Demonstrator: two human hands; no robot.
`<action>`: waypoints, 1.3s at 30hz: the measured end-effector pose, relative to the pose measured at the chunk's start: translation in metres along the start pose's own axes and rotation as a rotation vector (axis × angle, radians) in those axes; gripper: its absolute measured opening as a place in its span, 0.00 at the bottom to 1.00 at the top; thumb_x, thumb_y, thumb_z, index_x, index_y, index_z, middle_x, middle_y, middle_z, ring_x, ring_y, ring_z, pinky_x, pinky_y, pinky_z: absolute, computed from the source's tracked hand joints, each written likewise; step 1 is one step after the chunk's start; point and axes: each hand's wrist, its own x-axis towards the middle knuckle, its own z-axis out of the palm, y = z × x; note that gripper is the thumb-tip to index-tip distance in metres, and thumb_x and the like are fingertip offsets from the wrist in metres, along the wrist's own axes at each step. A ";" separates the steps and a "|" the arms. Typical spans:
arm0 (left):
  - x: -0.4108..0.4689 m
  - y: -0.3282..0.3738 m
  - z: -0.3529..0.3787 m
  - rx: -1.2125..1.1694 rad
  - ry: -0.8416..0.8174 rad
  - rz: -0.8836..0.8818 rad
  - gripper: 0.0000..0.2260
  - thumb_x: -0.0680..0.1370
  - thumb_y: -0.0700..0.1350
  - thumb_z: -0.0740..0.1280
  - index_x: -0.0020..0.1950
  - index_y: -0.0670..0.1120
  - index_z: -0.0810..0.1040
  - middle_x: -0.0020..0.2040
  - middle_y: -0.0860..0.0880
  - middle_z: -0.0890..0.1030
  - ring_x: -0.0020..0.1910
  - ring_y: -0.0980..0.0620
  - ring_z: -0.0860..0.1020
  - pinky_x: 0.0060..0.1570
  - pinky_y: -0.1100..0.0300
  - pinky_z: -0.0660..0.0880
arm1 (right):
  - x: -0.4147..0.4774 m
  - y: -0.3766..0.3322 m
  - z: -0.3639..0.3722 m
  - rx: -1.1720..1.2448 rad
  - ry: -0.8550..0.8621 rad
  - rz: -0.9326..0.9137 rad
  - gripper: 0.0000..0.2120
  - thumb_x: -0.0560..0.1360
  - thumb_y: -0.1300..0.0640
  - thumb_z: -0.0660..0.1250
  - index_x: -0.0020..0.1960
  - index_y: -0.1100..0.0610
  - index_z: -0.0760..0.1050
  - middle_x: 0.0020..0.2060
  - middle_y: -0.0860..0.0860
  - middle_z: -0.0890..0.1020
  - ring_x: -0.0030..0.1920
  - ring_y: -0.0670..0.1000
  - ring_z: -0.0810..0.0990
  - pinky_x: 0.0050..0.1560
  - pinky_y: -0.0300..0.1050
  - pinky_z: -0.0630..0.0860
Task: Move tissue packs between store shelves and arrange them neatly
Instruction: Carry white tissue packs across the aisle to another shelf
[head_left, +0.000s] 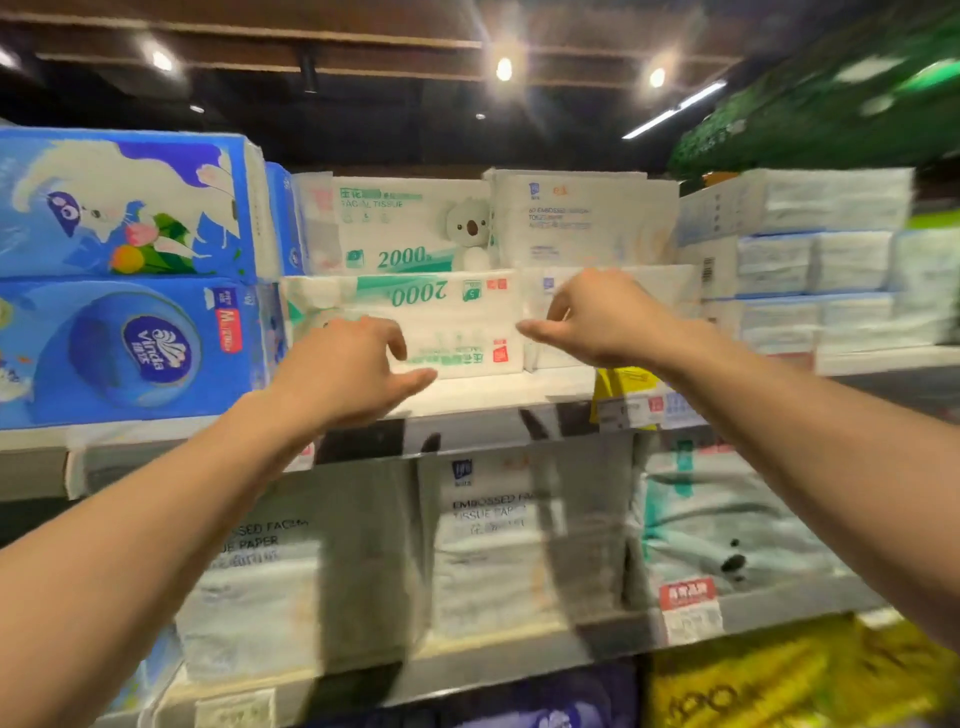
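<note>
Two hands up at the top shelf (493, 391), a flat white board with a glossy front lip

Target is the green-and-white tissue pack (457, 322): soft rectangular block in shiny plastic wrap, lying flat at the shelf front with its print upside down

Left hand (358, 369) sits at the pack's left front corner, fingers half curled, thumb pointing right along the lower edge. Right hand (597, 317) is at the pack's right end, over the seam with the plain white pack (644, 291) next to it, fingers loosely bent, thumb pointing left. Neither hand is clamped on anything. Can't tell whether the fingertips actually touch the wrap

Behind the target stands a koala-print pack (405, 223), same green-and-white wrap, upright. Right of that, a white embossed-tissue pack (582, 218). Left side: two big blue packs (130, 275) stacked, glossy film, rounded corners. Far right is blurred stacked white bricks (815, 265)

Yellow price tag (626, 387) hangs on the shelf lip under the right wrist. Lower shelf holds bulky translucent-wrapped packs (519, 545), soft and creased
</note>
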 end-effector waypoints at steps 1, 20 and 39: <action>-0.007 0.008 0.003 -0.026 -0.011 0.040 0.19 0.74 0.68 0.67 0.52 0.54 0.78 0.47 0.53 0.84 0.52 0.47 0.80 0.51 0.51 0.78 | -0.019 0.001 0.001 -0.014 -0.014 -0.007 0.29 0.77 0.33 0.63 0.45 0.59 0.85 0.42 0.54 0.86 0.41 0.54 0.82 0.42 0.48 0.78; -0.149 0.388 0.052 -0.377 -0.317 0.812 0.33 0.73 0.74 0.60 0.66 0.51 0.76 0.64 0.46 0.80 0.63 0.44 0.78 0.61 0.50 0.74 | -0.400 0.207 -0.096 -0.107 -0.235 0.537 0.32 0.78 0.34 0.64 0.71 0.57 0.73 0.68 0.56 0.77 0.69 0.57 0.75 0.67 0.50 0.72; -0.358 0.931 0.116 -0.641 -0.627 1.170 0.37 0.76 0.70 0.61 0.80 0.53 0.59 0.80 0.48 0.61 0.78 0.48 0.59 0.76 0.53 0.57 | -0.828 0.529 -0.240 -0.170 -0.320 1.290 0.42 0.74 0.25 0.56 0.79 0.51 0.61 0.80 0.52 0.61 0.80 0.54 0.59 0.77 0.60 0.60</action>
